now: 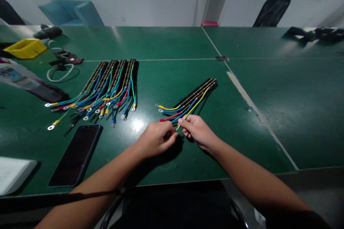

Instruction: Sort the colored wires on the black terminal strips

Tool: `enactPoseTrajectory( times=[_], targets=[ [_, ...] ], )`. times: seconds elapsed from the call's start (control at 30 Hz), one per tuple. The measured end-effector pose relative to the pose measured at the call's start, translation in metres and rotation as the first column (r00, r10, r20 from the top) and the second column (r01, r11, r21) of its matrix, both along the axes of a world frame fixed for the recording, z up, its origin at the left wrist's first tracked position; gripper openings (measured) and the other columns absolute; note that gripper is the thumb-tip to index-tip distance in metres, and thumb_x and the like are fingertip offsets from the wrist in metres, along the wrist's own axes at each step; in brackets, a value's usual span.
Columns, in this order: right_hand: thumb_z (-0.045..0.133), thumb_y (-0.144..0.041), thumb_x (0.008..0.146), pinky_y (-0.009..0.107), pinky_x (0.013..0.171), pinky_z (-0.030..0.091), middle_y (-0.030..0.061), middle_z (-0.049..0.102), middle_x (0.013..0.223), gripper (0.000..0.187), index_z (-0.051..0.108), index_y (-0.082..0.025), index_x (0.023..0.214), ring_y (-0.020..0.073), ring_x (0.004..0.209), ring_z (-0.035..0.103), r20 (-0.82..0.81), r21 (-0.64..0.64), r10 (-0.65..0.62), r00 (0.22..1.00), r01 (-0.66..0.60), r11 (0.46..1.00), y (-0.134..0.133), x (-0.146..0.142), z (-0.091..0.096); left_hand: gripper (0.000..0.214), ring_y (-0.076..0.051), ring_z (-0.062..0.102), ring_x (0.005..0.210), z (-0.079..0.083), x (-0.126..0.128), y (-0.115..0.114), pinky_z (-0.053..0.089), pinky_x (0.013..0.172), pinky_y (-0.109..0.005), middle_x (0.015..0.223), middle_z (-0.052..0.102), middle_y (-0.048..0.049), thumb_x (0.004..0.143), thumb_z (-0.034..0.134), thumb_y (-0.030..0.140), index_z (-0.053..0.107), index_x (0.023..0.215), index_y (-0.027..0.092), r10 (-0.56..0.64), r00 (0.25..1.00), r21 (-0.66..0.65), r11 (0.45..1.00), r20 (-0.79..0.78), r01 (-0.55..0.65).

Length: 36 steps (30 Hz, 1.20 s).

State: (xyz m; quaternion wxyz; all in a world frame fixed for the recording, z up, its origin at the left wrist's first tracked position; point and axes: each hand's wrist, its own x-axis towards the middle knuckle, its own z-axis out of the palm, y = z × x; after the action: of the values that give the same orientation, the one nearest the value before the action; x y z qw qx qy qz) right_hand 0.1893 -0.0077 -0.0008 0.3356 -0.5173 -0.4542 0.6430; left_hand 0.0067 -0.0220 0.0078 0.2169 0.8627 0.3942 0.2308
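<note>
In front of me a black terminal strip (199, 91) with brass-coloured rows lies at a slant on the green table. Blue, red, yellow and yellow-green wires run from it toward the left. My right hand (197, 130) is closed on the yellow-green wire (197, 104), pinching it between thumb and fingers. At that wire's near end, my left hand (158, 137) is closed too, its fingertips around a yellow-orange end that is mostly hidden. Several other wires end in ring terminals, such as a blue wire (168, 111), just beyond my left hand.
Several similar wired strips (129, 75) lie side by side at the left. A phone (76, 155), a white box (16, 173), a plastic bottle (27, 78), a yellow bin (26, 48) and a cable (61, 77) are also on the left. Tape (244, 94) runs along the right table seam.
</note>
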Motion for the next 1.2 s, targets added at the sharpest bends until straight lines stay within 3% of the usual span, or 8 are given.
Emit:
enactPoseTrajectory(
  times=[0.17,0.6,1.0,1.2],
  targets=[
    [0.065,-0.042,0.077,0.016,0.039,0.030,-0.0045,0.050,0.051,0.030,0.050,-0.016,0.070,0.0053,0.042,0.044,0.003,-0.005,-0.001,1.000,0.001,1.000,0.0000,0.0005,-0.0001,0.022,-0.012,0.046,0.054,-0.0005,-0.0001,0.0009,0.029,0.055,-0.025,0.060,0.054,-0.0003,0.092,0.043,0.029,0.055,0.078,0.016,-0.021,0.996,0.082,0.996,-0.083,0.028],
    [0.064,-0.040,0.078,0.016,0.040,0.031,-0.0040,0.052,0.052,0.027,0.052,-0.016,0.070,0.0051,0.042,0.044,-0.013,-0.024,0.003,1.000,-0.003,1.000,-0.0002,0.0008,0.0002,0.022,-0.011,0.044,0.054,-0.0049,-0.0018,0.0031,0.030,0.055,-0.026,0.061,0.051,0.0005,0.093,0.040,0.026,0.046,0.074,0.018,-0.077,0.992,0.148,0.985,-0.097,0.091],
    [0.066,-0.039,0.075,0.017,0.040,0.032,-0.0036,0.052,0.054,0.027,0.052,-0.016,0.072,0.0056,0.044,0.045,-0.015,-0.034,0.019,1.000,-0.020,0.999,0.0008,0.0022,0.0011,0.024,-0.012,0.046,0.055,-0.0088,-0.0030,0.0045,0.029,0.054,-0.026,0.061,0.053,-0.0006,0.093,0.039,0.027,0.049,0.073,0.018,-0.059,0.987,0.209,0.974,-0.148,0.089],
    [0.065,-0.038,0.076,0.017,0.040,0.031,-0.0041,0.051,0.055,0.025,0.053,-0.016,0.074,0.0054,0.044,0.045,-0.024,-0.039,0.031,0.999,-0.032,0.999,0.0003,0.0023,0.0047,0.014,-0.013,0.051,0.061,-0.0071,-0.0037,0.0065,0.034,0.058,-0.025,0.067,0.057,-0.0015,0.088,0.047,0.025,0.056,0.079,0.017,-0.097,0.990,0.204,0.972,-0.102,0.116]
  ],
)
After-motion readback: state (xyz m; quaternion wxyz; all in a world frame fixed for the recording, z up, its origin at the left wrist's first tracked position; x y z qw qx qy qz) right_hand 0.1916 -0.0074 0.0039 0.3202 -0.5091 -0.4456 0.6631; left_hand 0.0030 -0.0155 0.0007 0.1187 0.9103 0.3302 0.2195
